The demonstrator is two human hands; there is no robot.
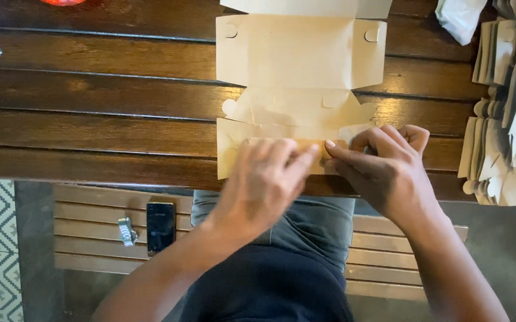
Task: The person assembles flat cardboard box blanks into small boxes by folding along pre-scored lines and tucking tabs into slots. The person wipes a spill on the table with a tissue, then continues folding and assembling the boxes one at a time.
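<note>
Flat tan die-cut cardboard box blank [301, 53] on dark wooden slatted table [91, 119]: near flap part-folded, far panels still flat; left hand [264, 182] and right hand [383, 170] both pinching near flap edge

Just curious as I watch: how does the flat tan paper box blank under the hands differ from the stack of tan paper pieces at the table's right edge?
The flat tan paper box blank lies alone, spread open at the table's middle, with both hands pressing its near edge. The stack of tan paper pieces is many layers piled together, untouched. Both are the same pale tan paper on the dark wooden table.
</note>
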